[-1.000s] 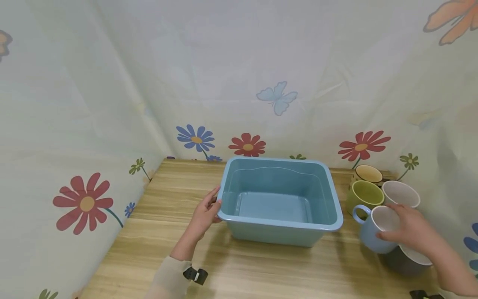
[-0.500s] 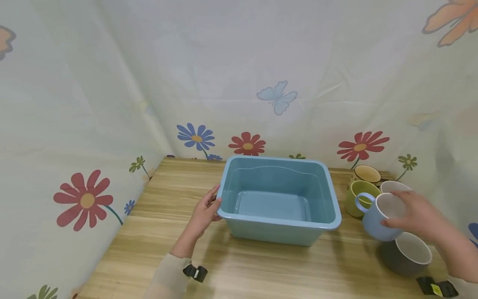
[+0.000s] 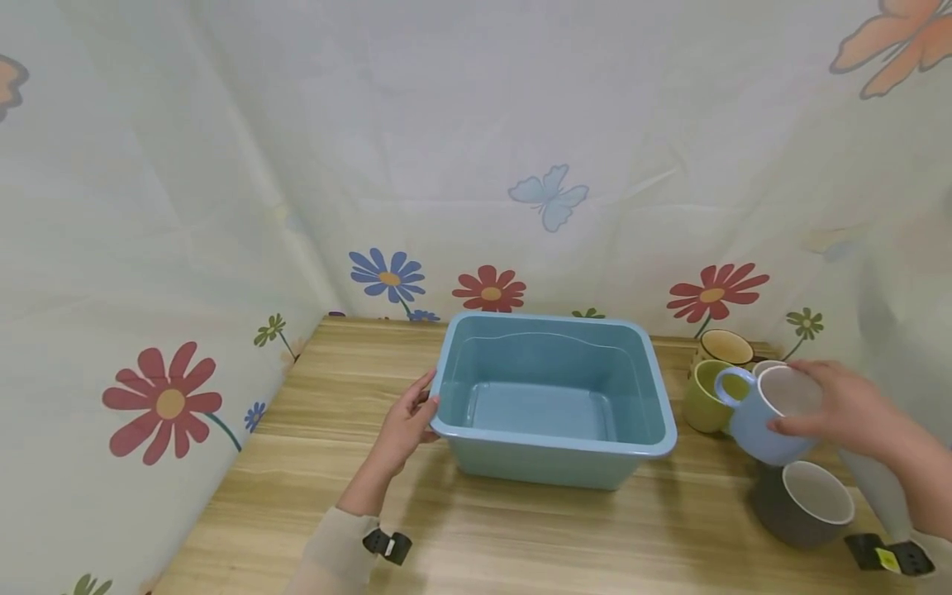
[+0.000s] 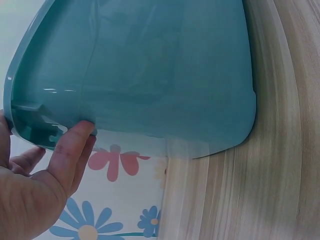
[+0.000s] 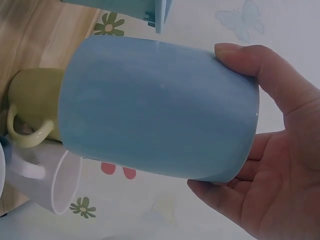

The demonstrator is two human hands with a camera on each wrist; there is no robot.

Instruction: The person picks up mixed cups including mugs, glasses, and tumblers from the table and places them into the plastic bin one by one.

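At the near right of the wood-grain table [image 3: 297, 471], a dark grey cup [image 3: 788, 512] is resting, its interior showing pale. Just beyond it, the right hand [image 3: 844, 409] is gripping the blue mug [image 3: 762, 434] by the rim, thumb on the near side, fingers on the far side. The blue mug is being held above the table, right of the blue basin [image 3: 543, 467]. Its outer wall is presenting a smooth, plain light-blue finish, rounding in at the base; its interior is showing whitish. Its looped blue handle is pointing left. The left hand [image 3: 402, 428] is gripping the left end of the blue basin at the rim. Farther back, I am seeing a green mug [image 3: 702, 405], a partly hidden white mug [image 5: 47, 182] and a dark-rimmed beige mug [image 3: 725, 347] standing together. A flower-printed sheet [image 3: 446, 165] is hanging behind.
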